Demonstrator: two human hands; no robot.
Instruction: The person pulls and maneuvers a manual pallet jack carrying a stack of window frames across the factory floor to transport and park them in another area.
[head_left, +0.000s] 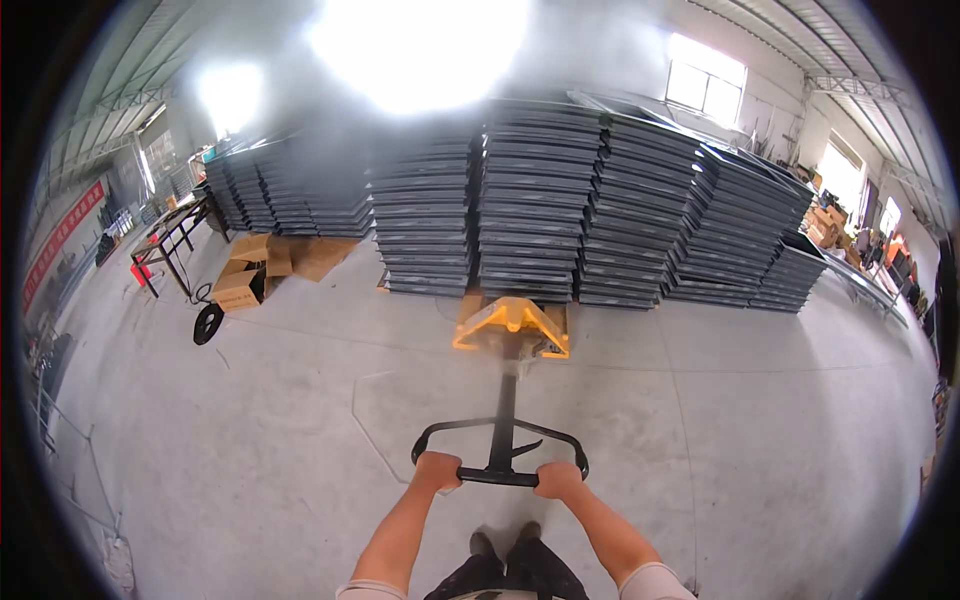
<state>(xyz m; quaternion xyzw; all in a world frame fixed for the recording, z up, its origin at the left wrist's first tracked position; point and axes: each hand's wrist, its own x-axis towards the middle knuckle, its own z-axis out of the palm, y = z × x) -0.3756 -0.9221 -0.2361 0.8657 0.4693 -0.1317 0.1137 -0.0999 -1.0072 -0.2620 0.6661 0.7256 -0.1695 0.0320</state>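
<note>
Both my hands grip the black loop handle (500, 478) of a pallet jack, one at each end of its near crossbar. My left hand (438, 470) is wrapped round the left end, and my right hand (560, 480) round the right end. A small lever (527, 448) sits inside the loop, nearer my right hand, with no finger on it. From the handle a dark shaft runs forward to the yellow pallet jack body (513, 318). That body stands right at the foot of the tall stacks of dark grey metal frames (535, 200); its forks are hidden.
More grey frame stacks (745, 225) stretch right, with long metal pieces (870, 285) beside them. On the left are an opened cardboard box (245, 280), a black coil (208, 324) and a dark metal table frame (178, 240). Thin metal rails (90, 450) line the left edge. Glare blurs the top.
</note>
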